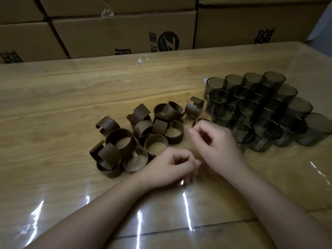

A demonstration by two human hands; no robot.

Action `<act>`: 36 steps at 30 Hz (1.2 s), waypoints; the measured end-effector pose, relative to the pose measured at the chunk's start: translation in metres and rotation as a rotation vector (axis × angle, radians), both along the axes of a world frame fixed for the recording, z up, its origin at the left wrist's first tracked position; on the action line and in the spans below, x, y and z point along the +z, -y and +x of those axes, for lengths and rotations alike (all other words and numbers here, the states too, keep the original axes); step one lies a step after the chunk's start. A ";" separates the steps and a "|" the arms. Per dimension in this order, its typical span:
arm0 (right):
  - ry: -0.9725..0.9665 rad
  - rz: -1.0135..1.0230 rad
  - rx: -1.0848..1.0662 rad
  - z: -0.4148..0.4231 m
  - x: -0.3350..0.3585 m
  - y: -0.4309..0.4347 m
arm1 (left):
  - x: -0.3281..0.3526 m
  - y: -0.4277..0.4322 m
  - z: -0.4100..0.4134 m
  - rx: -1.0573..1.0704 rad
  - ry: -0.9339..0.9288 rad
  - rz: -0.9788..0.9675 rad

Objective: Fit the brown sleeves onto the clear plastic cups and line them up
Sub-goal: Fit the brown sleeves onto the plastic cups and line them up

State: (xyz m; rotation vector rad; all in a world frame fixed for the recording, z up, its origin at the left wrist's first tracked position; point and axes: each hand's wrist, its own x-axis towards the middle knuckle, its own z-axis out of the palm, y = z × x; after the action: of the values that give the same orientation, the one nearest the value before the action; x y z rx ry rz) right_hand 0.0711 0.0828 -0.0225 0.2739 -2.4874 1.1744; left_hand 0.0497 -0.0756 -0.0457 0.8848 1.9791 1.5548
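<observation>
Head view, looking down on a wooden table [71, 97] under a glossy clear cover with streaks of glare near the front edge. Left of centre, a loose heap of brown sleeves [136, 133]: some standing as closed rings, some lying tipped or leaning on each other, a few open like split bands. To the right, well packed together, a block of smoky clear cups [258, 112] standing upright in slanting rows, rims up, touching their neighbours. One more sleeve [195, 107] standing alone between heap and cups.

Left hand [172, 168] low over the table just in front of the heap, fingers curled in, tips blurred; nothing visible between them. Right hand [215, 141] beside the nearest cups, fingers curled with thumb and forefinger drawn close together, nothing seen in the pinch; a dark ring edge showing just behind its knuckles.

Behind the table, stacked cardboard boxes [125, 33] with black printing.
</observation>
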 end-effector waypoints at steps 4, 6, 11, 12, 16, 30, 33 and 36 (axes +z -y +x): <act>0.001 0.350 -0.210 0.012 0.025 -0.036 | 0.001 0.000 -0.008 -0.025 0.003 -0.044; 0.154 0.492 -0.335 0.023 0.025 -0.056 | 0.001 0.000 -0.012 -0.029 0.000 -0.067; 0.376 0.551 -0.354 0.045 0.009 -0.071 | -0.001 0.006 -0.018 0.042 -0.013 -0.048; 0.403 0.559 -0.340 0.045 0.007 -0.070 | -0.002 0.007 -0.019 0.062 -0.027 -0.036; 0.373 0.544 -0.255 0.043 0.012 -0.068 | -0.005 0.009 -0.016 0.179 -0.048 0.067; -0.002 -0.226 0.132 -0.009 -0.015 0.014 | -0.003 0.013 -0.016 0.238 0.417 0.413; -0.033 -0.237 0.116 -0.008 -0.027 0.011 | -0.005 0.012 -0.018 0.285 0.364 0.395; -0.006 -0.249 0.146 -0.007 -0.033 0.010 | -0.008 0.014 -0.019 0.323 0.303 0.446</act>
State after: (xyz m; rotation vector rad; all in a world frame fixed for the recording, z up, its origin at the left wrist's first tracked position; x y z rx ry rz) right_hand 0.0642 0.0726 -0.0555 0.3935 -2.3164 1.5229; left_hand 0.0302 -0.0899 -0.0536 0.4513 1.6416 2.2229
